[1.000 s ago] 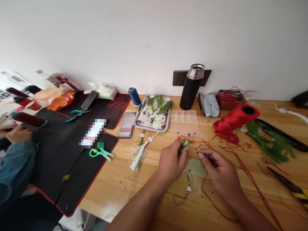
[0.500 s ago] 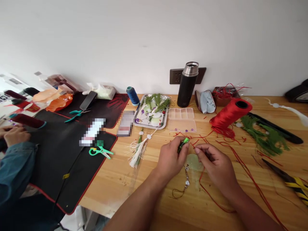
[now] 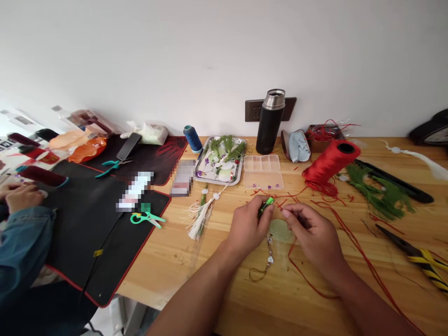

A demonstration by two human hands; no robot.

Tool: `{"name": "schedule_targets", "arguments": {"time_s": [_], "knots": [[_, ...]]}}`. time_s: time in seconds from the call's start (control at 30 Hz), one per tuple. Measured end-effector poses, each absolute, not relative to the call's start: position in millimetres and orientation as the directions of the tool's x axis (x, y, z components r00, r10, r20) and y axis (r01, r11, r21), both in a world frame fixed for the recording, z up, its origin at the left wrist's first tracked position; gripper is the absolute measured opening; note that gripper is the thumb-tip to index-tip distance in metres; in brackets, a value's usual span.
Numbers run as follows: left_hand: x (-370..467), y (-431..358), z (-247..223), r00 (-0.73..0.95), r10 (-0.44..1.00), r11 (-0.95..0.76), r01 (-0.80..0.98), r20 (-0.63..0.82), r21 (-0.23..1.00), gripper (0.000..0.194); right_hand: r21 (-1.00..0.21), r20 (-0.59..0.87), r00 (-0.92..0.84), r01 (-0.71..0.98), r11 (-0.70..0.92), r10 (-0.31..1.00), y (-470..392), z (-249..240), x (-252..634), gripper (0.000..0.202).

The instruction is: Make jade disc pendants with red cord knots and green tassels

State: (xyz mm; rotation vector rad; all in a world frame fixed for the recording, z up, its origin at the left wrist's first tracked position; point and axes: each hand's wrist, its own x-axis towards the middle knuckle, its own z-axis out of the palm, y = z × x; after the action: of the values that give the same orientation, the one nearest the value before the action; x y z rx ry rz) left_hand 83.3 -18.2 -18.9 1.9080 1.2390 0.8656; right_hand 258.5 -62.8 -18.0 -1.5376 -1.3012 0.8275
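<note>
My left hand point(image 3: 249, 223) is closed round a small green lighter point(image 3: 269, 201), whose bright end sticks out above the fingers. Just to its right, my right hand point(image 3: 311, 228) pinches a thin red cord point(image 3: 297, 263), which trails down over the table. Between and below the hands lies a pale green disc point(image 3: 280, 230) with a beaded strand point(image 3: 270, 259) that ends in a dark loop. Short red cord scraps lie beyond my fingertips. A large red spool point(image 3: 331, 165) lies tilted behind my right hand.
A metal tray point(image 3: 217, 181) holds tassels, beside a clear compartment box point(image 3: 263, 171) and a black flask point(image 3: 271, 123). Yellow-black pliers point(image 3: 416, 254) lie at the right. Green scissors point(image 3: 147, 218) rest on a dark mat point(image 3: 87, 233). Another person's hands point(image 3: 24, 196) are at far left.
The view has shifted slightly. Both hands keep nearly the same pose, the left on the lighter and the right on the cord.
</note>
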Motion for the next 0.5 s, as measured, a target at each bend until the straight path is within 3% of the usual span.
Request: {"name": "schedule_targets", "arguments": {"time_s": [0.33,0.5], "knots": [[84.9,-16.7,-21.6,0.302,0.931,-0.327,0.444,0.204,0.834,0.017,-0.904,0.192,0.129,0.409,0.124,0.973,-64.3,-22.9,257.8,0.023],[88.2,-16.2,-17.6,0.302,0.949,-0.143,0.148,0.093,0.979,0.028,-0.911,0.215,0.158,0.387,0.140,0.964,-64.0,-21.5,257.6,0.022]]}}
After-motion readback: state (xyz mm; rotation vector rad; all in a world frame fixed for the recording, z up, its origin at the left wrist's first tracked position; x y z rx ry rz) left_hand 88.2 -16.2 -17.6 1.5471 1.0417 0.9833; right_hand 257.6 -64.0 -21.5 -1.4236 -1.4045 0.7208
